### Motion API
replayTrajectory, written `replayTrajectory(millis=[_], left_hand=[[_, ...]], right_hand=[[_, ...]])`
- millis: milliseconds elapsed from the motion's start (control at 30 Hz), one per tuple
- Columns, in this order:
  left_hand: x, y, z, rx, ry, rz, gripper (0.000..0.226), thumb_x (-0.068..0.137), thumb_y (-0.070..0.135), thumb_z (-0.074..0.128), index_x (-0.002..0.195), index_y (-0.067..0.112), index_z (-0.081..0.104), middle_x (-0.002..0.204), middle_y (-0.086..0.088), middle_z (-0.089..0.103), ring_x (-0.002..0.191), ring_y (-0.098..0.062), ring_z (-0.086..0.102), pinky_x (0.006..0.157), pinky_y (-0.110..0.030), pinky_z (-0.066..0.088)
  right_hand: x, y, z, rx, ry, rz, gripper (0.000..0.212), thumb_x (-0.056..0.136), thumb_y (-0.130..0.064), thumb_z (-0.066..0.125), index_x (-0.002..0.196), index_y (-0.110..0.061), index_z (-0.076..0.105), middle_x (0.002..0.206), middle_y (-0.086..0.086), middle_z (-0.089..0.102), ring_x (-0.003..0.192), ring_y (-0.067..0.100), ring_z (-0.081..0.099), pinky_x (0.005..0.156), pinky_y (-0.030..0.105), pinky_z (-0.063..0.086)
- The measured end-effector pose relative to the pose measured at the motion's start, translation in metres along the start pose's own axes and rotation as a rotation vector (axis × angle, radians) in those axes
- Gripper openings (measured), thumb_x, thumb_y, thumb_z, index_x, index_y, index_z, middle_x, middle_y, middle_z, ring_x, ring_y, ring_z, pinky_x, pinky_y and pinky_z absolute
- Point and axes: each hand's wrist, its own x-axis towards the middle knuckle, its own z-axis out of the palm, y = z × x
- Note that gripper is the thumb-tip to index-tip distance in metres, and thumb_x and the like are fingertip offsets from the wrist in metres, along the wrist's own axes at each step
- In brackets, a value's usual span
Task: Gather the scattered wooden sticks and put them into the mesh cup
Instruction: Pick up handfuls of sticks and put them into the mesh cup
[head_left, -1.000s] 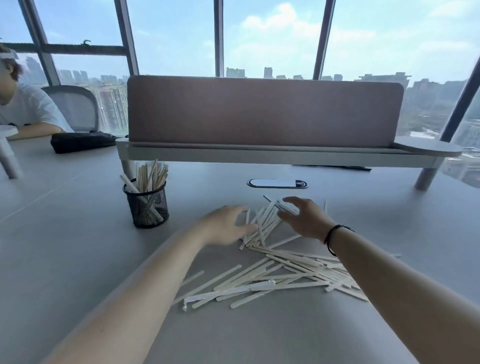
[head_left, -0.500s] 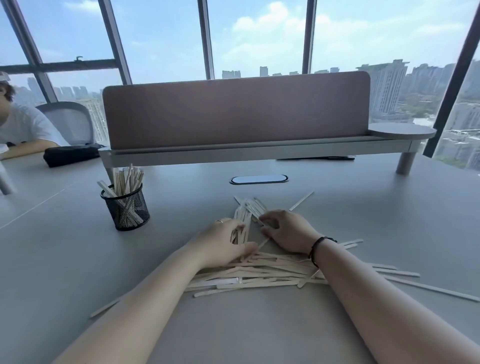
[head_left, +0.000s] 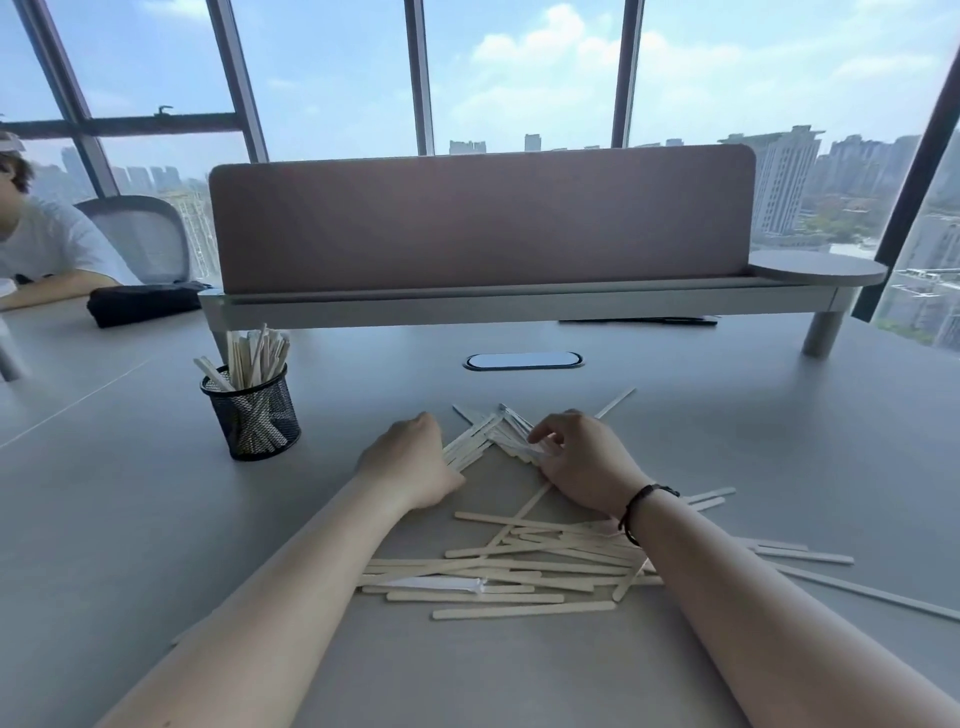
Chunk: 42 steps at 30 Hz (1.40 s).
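Note:
A black mesh cup (head_left: 253, 418) stands upright at the left of the grey table (head_left: 156, 519), with several pale wooden sticks poking out of its top. Between my hands lies a small bunch of sticks (head_left: 488, 434), fanned toward the far side. My left hand (head_left: 410, 460) presses against the bunch's left side, fingers curled over stick ends. My right hand (head_left: 584, 460) pinches the sticks on the right side. A larger scattered pile of sticks (head_left: 509, 569) lies flat nearer to me, partly under my right forearm.
A raised shelf with a brown divider panel (head_left: 483, 218) crosses the table behind the sticks. A cable port (head_left: 522, 360) sits in the tabletop. At the far left are a seated person (head_left: 36, 249), a black pouch (head_left: 140, 301) and a chair.
Both hands have drawn apart a little, and the bunch between them has fanned out into a V. The view has shifted slightly; the cup and the near pile have not moved.

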Motion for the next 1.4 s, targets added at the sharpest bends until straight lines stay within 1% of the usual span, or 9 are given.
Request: replayTrajectory(millis=[167, 367, 533, 733, 800, 900, 1000, 1267, 1400], left_hand=[[-0.007, 0.006, -0.006, 0.319, -0.004, 0.119, 0.017, 0.086, 0.022, 0.061, 0.082, 0.016, 0.047, 0.103, -0.012, 0.069, 0.088, -0.032, 0.063, 0.067, -0.030, 0.042], [-0.004, -0.002, -0.007, 0.120, -0.033, 0.034, 0.030, 0.085, 0.016, 0.064, 0.066, 0.016, 0.041, 0.092, -0.012, 0.061, 0.079, -0.030, 0.052, 0.067, -0.031, 0.040], [0.002, -0.014, -0.006, -0.072, -0.036, -0.014, 0.028, 0.077, 0.023, 0.074, 0.099, 0.005, 0.067, 0.103, -0.014, 0.069, 0.095, -0.033, 0.066, 0.083, -0.040, 0.056], [0.009, -0.022, -0.002, -0.255, -0.096, -0.058, 0.021, 0.074, 0.021, 0.073, 0.076, 0.022, 0.052, 0.078, 0.002, 0.046, 0.070, -0.018, 0.041, 0.064, -0.028, 0.034], [0.009, -0.019, -0.001, -0.218, -0.079, -0.074, 0.014, 0.075, 0.022, 0.070, 0.069, 0.017, 0.058, 0.065, -0.016, 0.056, 0.065, -0.034, 0.056, 0.053, -0.029, 0.032], [0.007, -0.015, 0.000, -0.152, -0.065, -0.077, 0.039, 0.076, 0.025, 0.066, 0.096, -0.008, 0.066, 0.101, -0.019, 0.062, 0.103, -0.033, 0.064, 0.069, -0.040, 0.055], [0.009, -0.018, 0.004, -0.139, -0.085, -0.100, 0.054, 0.076, 0.032, 0.066, 0.108, -0.011, 0.059, 0.113, -0.023, 0.060, 0.111, -0.037, 0.060, 0.091, -0.048, 0.050], [0.010, -0.017, 0.007, -0.069, -0.076, -0.039, 0.044, 0.080, 0.029, 0.062, 0.105, -0.007, 0.062, 0.106, -0.022, 0.061, 0.105, -0.038, 0.063, 0.085, -0.045, 0.052], [0.012, -0.019, 0.011, -0.023, -0.041, 0.024, 0.030, 0.083, 0.031, 0.061, 0.106, 0.010, 0.061, 0.111, -0.011, 0.067, 0.099, -0.032, 0.063, 0.075, -0.035, 0.049]], right_hand=[[0.001, -0.009, 0.002, -0.011, -0.013, 0.032, 0.030, 0.079, -0.021, 0.064, 0.109, -0.025, 0.069, 0.112, 0.005, 0.066, 0.108, 0.026, 0.060, 0.079, 0.029, 0.044], [0.009, -0.029, 0.009, -0.059, -0.016, 0.097, 0.055, 0.078, -0.036, 0.074, 0.129, -0.024, 0.058, 0.122, 0.006, 0.067, 0.114, 0.030, 0.060, 0.082, 0.029, 0.043], [0.020, -0.038, 0.016, -0.013, 0.034, 0.178, 0.047, 0.076, -0.019, 0.069, 0.123, -0.021, 0.062, 0.114, 0.008, 0.069, 0.112, 0.030, 0.060, 0.089, 0.035, 0.051], [0.025, -0.035, 0.008, 0.015, 0.002, 0.245, 0.042, 0.076, -0.011, 0.072, 0.118, -0.006, 0.067, 0.117, 0.015, 0.069, 0.112, 0.032, 0.061, 0.088, 0.033, 0.052], [0.023, -0.034, 0.002, 0.001, -0.028, 0.267, 0.038, 0.075, -0.010, 0.075, 0.110, 0.004, 0.069, 0.108, 0.021, 0.070, 0.104, 0.036, 0.064, 0.080, 0.038, 0.055], [0.021, -0.034, 0.000, -0.031, -0.088, 0.280, 0.033, 0.076, -0.009, 0.072, 0.105, 0.007, 0.070, 0.090, 0.018, 0.070, 0.083, 0.030, 0.065, 0.070, 0.034, 0.054], [0.023, -0.032, -0.001, -0.055, -0.148, 0.293, 0.032, 0.076, -0.012, 0.074, 0.106, 0.001, 0.069, 0.101, 0.017, 0.071, 0.087, 0.028, 0.065, 0.068, 0.027, 0.049], [0.025, -0.028, 0.001, -0.066, -0.166, 0.283, 0.029, 0.070, -0.013, 0.072, 0.094, 0.002, 0.071, 0.078, 0.010, 0.062, 0.067, 0.022, 0.052, 0.059, 0.024, 0.043], [0.024, -0.033, 0.003, -0.124, -0.184, 0.254, 0.021, 0.070, -0.012, 0.070, 0.088, -0.001, 0.066, 0.082, 0.009, 0.056, 0.070, 0.024, 0.052, 0.057, 0.025, 0.045]])
